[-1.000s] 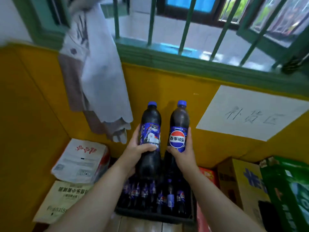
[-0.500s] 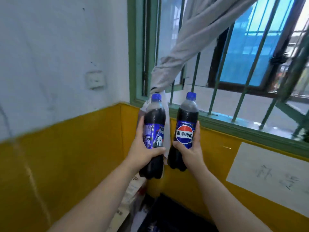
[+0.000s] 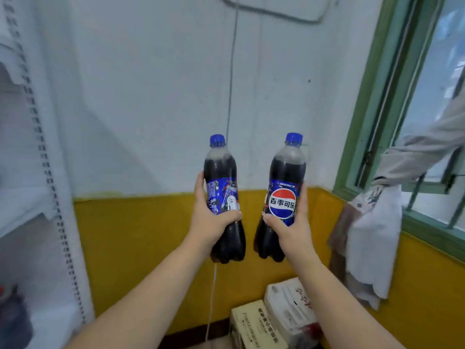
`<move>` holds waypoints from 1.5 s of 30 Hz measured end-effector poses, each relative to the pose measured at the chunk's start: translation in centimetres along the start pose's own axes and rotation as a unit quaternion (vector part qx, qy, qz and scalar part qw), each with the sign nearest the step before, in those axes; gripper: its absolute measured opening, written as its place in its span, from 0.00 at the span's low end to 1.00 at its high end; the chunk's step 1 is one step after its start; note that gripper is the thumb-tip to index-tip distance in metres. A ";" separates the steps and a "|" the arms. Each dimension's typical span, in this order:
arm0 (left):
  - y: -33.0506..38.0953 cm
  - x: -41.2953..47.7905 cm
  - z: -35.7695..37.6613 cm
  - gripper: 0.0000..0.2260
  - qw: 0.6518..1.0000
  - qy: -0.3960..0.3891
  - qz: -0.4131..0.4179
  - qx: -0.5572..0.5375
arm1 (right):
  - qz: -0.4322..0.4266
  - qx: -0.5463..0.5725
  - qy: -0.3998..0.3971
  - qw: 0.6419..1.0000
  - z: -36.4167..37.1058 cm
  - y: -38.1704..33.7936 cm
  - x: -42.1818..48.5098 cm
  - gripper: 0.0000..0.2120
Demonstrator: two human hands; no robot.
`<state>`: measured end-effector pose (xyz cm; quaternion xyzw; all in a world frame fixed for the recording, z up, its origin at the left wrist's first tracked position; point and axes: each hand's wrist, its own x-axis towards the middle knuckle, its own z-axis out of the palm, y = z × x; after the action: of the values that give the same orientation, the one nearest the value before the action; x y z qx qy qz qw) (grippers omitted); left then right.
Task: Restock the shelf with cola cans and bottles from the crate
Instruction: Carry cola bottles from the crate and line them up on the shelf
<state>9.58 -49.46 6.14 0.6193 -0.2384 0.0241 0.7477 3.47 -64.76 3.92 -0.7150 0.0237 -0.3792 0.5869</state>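
It looks like the carrying step: the left hand (image 3: 210,224) curls its fingers round a purple-labelled dark plastic cola bottle (image 3: 221,170), the right hand (image 3: 289,230) round a red-white-blue-labelled dark bottle (image 3: 288,172), both upright at centre; next they must reach the white perforated metal shelf (image 3: 48,177) at 9 o'clock.

White shelf (image 3: 25,207) at left; blurred dark thing (image 3: 12,321) on its lower board

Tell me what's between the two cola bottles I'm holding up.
Nothing: in the head view the left bottle and right bottle stand apart, with only the white and yellow wall showing behind the gap.
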 end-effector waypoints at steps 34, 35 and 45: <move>16.0 -10.3 -60.7 0.43 0.934 0.315 0.073 0.154 | 0.007 0.175 -0.333 0.927 60.3 -17.4 -16.7 0.50; 15.7 -9.5 -61.4 0.43 0.934 0.312 0.071 0.160 | 0.010 0.169 -0.333 0.928 61.3 -17.2 -16.1 0.50; 12.7 -2.4 -67.7 0.43 0.937 0.307 0.029 0.163 | 0.044 0.098 -0.329 0.938 68.8 -14.5 -11.7 0.49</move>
<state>25.37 17.57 8.81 0.6880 -0.0074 0.2732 0.6723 28.40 1.84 8.65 -0.7369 -0.1769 -0.0972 0.6451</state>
